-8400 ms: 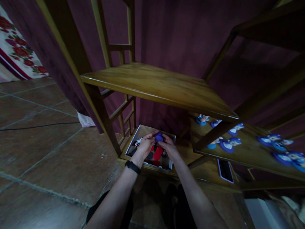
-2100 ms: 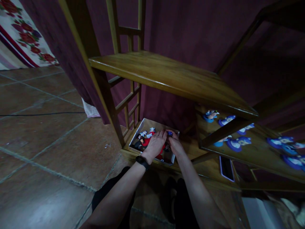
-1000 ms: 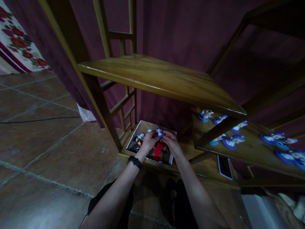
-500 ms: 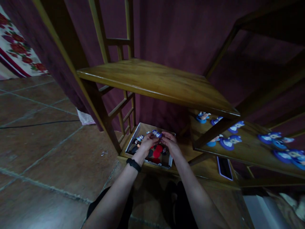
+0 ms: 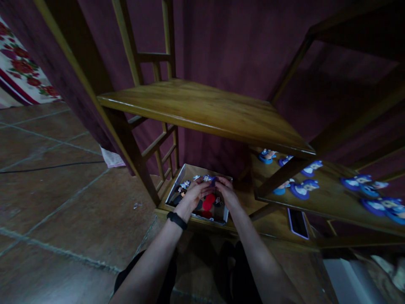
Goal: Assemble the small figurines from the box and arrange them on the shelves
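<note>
My left hand (image 5: 194, 194), with a black band on its wrist, and my right hand (image 5: 225, 189) meet over a shallow cardboard box (image 5: 174, 184). Between them they pinch a small figurine (image 5: 207, 178) with a white and blue body and a purple-blue round base (image 5: 213, 181). My fingers cover part of it. Other small figurines (image 5: 184, 184) lie in the box's left side. Below my hands are red round bases (image 5: 208, 204) and dark ones (image 5: 218, 202), some partly hidden by my left hand.
The box stands on the low board of a wooden shelf unit, under a higher board (image 5: 202, 105). Several blue-based figurines (image 5: 304, 189) stand on the shelf at right. Below them lies a phone (image 5: 298, 223). A wooden post (image 5: 129, 160) rises left of the box.
The figurine has turned between my fingers, so its purple-blue base now shows edge-on near my right fingertips. Both hands stay over the box. The view has shifted slightly.
</note>
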{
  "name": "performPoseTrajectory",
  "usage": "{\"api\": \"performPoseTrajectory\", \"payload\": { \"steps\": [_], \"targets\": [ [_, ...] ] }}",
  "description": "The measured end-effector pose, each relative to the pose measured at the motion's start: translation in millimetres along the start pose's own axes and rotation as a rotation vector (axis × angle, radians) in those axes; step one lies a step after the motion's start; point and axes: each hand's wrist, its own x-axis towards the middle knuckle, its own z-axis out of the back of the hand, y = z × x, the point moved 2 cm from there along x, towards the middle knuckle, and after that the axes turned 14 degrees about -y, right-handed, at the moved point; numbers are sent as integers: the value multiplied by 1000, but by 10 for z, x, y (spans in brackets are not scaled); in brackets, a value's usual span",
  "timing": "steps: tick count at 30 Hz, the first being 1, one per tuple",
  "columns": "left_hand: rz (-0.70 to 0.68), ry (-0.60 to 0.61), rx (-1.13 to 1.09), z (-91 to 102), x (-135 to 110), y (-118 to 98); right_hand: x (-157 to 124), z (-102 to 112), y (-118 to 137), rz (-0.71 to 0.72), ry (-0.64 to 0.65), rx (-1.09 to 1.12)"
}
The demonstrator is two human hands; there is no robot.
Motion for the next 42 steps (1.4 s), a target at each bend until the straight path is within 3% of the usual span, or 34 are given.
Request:
{"api": "performPoseTrajectory", "payload": {
  "steps": [11,19,26,42],
  "targets": [
    [66,5,-41,-7,-51,-35,-18,-10,10,0,-11,7],
    [111,28,-31,15,-41,-54,-55,-29,66,-50,74,115],
    [58,-27,-55,16,-49,-67,-56,-4,40,-81,44,108],
    [12,15,-119,26,6,-43,-58,-3,61,-106,25,131]
  ]
}}
